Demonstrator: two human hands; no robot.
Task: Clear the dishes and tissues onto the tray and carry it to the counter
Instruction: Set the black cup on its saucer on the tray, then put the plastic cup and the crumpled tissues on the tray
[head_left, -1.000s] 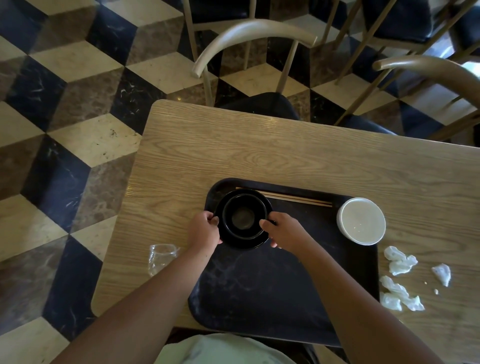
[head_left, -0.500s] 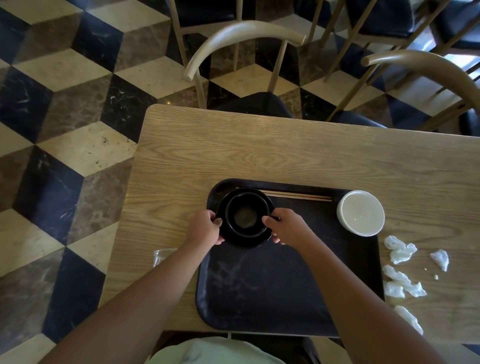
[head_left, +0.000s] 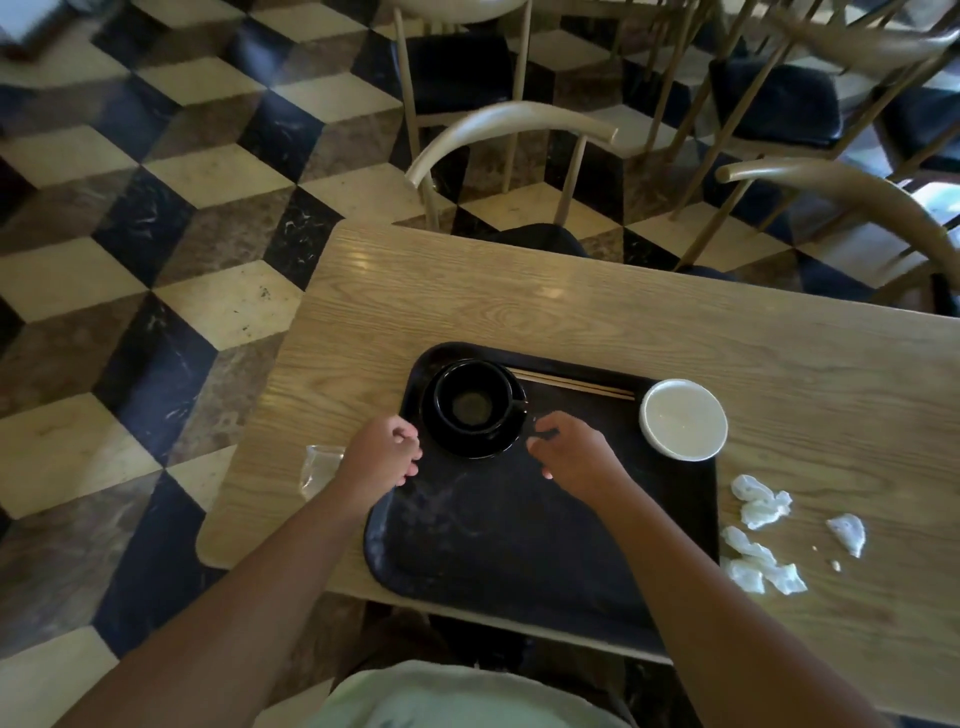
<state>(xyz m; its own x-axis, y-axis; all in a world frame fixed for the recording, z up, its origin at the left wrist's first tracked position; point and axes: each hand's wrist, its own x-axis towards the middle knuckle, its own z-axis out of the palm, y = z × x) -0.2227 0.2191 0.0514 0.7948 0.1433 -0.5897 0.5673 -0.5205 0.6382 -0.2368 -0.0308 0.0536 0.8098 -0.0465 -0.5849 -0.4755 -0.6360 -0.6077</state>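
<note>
A black tray (head_left: 498, 545) lies on the wooden table (head_left: 571, 312). In its far left corner stands a black cup on a black saucer (head_left: 472, 410). Wooden chopsticks (head_left: 571, 384) lie along the tray's far edge, and a white bowl (head_left: 683, 419) sits at its far right corner. Several crumpled white tissues (head_left: 761, 535) lie on the table right of the tray. My left hand (head_left: 382, 457) is just left of the saucer, fingers loosely curled, holding nothing. Just right of the saucer, my right hand (head_left: 571, 452) is likewise apart from it and empty.
A clear crumpled plastic wrapper (head_left: 319, 465) lies on the table left of the tray. Wooden chairs with dark seats (head_left: 514, 135) stand at the table's far side and far right. The floor is a checkered cube pattern. The tray overhangs the table's near edge.
Both hands have let go of the saucer and drawn slightly back from it. The cup and saucer now rest on the tray. The camera view has tilted up.
</note>
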